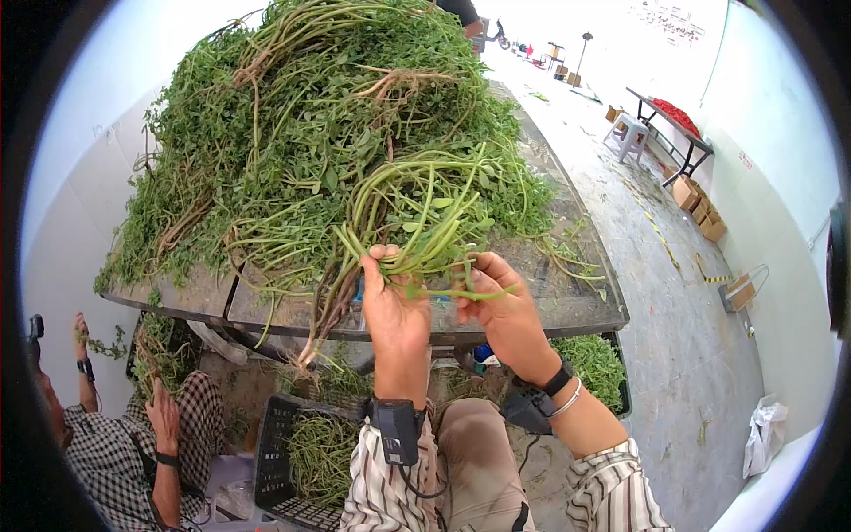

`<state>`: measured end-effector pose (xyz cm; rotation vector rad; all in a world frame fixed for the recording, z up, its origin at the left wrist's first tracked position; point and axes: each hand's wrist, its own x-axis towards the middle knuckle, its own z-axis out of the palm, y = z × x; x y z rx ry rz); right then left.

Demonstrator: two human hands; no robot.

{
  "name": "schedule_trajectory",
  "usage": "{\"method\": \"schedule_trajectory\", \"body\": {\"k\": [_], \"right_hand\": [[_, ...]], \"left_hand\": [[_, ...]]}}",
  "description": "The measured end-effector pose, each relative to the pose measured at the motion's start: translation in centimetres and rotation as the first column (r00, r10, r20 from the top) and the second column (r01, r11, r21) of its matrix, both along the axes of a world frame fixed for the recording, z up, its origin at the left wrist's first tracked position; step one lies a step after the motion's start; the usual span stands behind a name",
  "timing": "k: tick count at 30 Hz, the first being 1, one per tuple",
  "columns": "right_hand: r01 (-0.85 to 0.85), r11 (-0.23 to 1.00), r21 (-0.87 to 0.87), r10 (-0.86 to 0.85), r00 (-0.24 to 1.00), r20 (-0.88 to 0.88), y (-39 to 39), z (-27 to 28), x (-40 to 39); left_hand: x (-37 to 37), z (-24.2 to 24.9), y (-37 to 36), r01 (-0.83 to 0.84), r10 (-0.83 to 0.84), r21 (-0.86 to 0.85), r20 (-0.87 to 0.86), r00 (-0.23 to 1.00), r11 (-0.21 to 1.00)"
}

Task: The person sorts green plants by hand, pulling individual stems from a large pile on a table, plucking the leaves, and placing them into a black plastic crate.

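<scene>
My left hand (395,306) is closed around a bunch of green leafy stems (425,208), whose brownish roots hang down past the table edge. Close by on the right, my right hand (501,306) pinches a thin green stem (452,293) at the side of that bunch. Parts of the fingers on both hands are hidden by leaves and stems. Behind them a big heap of the same leafy plants (301,133) covers most of the dark table (576,301), with some roots showing on top.
Below the table stands a black crate (270,457) holding cut greens, and more greens (596,368) fill another at right. A co-worker in a checked shirt (111,470) sits at left, handling plants. Farther right are a white stool (628,137), a side table (678,133) and cardboard boxes (700,208).
</scene>
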<state>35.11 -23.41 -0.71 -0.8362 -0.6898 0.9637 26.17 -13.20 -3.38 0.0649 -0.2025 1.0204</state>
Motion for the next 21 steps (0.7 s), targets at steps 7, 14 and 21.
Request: {"method": "schedule_trajectory", "body": {"k": [7, 14, 21], "right_hand": [[0.119, 0.993, -0.001, -0.116, 0.964, 0.241, -0.3, 1.8, 0.3], [-0.186, 0.981, -0.044, 0.185, 0.982, -0.040, 0.3, 0.1, 1.5], [-0.204, 0.975, -0.089, 0.185, 0.964, -0.190, 1.4, 0.7, 0.7]], "left_hand": [[0.3, -0.3, -0.1, 0.015, -0.015, 0.055, -0.004, 1.000, 0.998], [0.4, 0.3, -0.6, -0.008, 0.010, 0.015, -0.090, 0.996, 1.000], [0.6, -0.4, -0.3, 0.000, 0.013, 0.103, -0.126, 0.992, 0.995]]}}
